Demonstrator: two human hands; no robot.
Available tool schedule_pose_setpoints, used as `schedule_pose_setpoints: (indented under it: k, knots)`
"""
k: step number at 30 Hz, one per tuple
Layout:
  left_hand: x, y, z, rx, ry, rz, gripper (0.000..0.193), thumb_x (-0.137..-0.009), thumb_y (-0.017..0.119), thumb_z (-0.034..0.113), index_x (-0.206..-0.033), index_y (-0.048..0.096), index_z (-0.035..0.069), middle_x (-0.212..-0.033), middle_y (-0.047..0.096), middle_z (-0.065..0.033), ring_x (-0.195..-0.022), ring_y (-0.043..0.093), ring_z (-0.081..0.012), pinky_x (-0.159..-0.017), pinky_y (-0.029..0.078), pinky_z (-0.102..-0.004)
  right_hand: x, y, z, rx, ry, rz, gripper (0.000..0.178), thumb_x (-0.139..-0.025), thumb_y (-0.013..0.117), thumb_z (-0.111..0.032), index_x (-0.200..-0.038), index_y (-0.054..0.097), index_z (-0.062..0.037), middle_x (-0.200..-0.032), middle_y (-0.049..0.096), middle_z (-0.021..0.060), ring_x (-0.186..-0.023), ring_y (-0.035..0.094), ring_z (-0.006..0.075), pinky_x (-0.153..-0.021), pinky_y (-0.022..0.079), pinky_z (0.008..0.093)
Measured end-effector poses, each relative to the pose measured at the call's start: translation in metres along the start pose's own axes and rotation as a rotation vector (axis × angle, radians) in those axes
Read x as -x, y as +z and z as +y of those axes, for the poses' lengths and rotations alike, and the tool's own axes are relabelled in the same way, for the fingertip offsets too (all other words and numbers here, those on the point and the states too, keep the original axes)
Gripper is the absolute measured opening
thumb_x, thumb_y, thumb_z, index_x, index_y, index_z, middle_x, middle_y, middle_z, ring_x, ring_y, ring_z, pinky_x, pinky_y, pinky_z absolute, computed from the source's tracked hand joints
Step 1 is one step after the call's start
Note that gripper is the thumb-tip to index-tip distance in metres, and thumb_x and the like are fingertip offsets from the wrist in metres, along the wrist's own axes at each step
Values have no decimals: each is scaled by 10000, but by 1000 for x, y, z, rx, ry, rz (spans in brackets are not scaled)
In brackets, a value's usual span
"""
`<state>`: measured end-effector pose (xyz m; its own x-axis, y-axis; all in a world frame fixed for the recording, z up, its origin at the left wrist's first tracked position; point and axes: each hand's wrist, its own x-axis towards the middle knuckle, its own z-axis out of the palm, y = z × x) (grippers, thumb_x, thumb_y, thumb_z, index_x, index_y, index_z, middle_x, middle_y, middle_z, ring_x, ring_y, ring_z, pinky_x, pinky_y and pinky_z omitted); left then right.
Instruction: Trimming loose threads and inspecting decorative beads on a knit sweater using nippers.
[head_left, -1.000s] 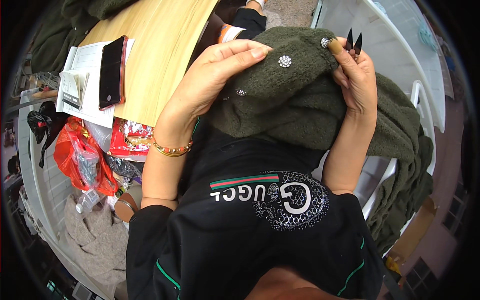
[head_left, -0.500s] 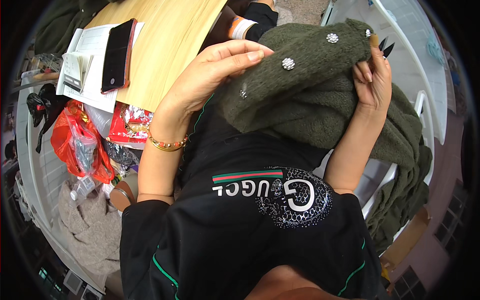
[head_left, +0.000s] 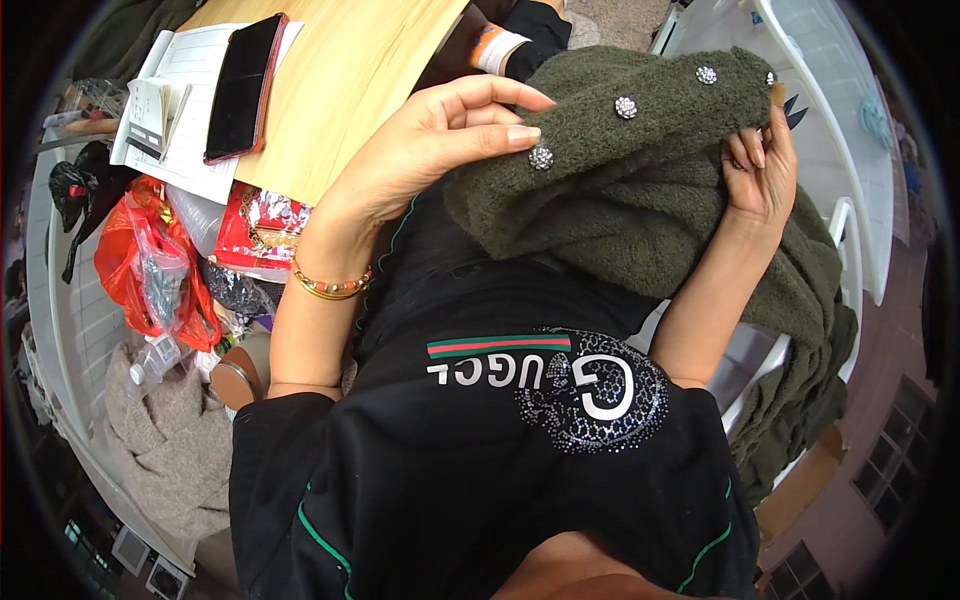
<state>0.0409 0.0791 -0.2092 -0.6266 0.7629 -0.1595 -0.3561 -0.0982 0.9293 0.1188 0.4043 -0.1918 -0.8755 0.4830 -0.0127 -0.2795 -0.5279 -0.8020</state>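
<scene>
A dark green knitted cardigan [head_left: 610,165] lies bunched across my lap. A row of round, silvery, sparkling buttons runs along its raised edge. My left hand [head_left: 440,135] is at the left end of that edge, its thumb beside the button [head_left: 541,158] there and its index finger held apart from the thumb. Its other fingers are partly hidden. At the far right end, my right hand [head_left: 760,165] grips the knit by the last button, with a tan cover on one fingertip. Dark pointed tips [head_left: 795,112] stick out behind this hand; their kind is unclear.
Left of me, a wooden table [head_left: 340,90] carries a phone [head_left: 243,90] and a paper pad [head_left: 185,85]. Below it are a red plastic bag [head_left: 135,255], a red packet [head_left: 240,235], a bottle [head_left: 155,360] and beige knitwear [head_left: 170,440]. White rails [head_left: 850,240] stand at right.
The buttoned edge has shifted right, and its buttons now face up more clearly. My right hand has moved slightly right and down. My left thumb and index finger have parted.
</scene>
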Motion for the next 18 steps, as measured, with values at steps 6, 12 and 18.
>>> schedule_pose_setpoints:
  k: [6,12,18]
  knots:
    - [-8,5,-10,-76,126,66,262,-962,665,177,-1162,688,10,-949,698,11,-881,617,-48,-824,480,-200,-2,-8,2,-8,10,18,212,-1029,539,-158,-1170,647,-42,-967,705,29,-422,357,38,-396,241,184]
    - [-16,-4,-30,-385,345,211,201,-977,647,166,-1056,700,-11,-900,694,0,-816,608,-45,-733,493,-208,-2,-10,3,7,5,-185,175,-1028,537,-141,-1127,637,-38,-916,691,26,-430,363,33,-399,247,186]
    - [-11,-6,-27,-222,465,347,169,-990,626,158,-1048,670,6,-942,696,-10,-784,593,-54,-715,493,-205,0,8,8,284,-96,50,140,-983,618,-149,-1055,619,-29,-706,535,-45,-439,373,38,-407,237,189]
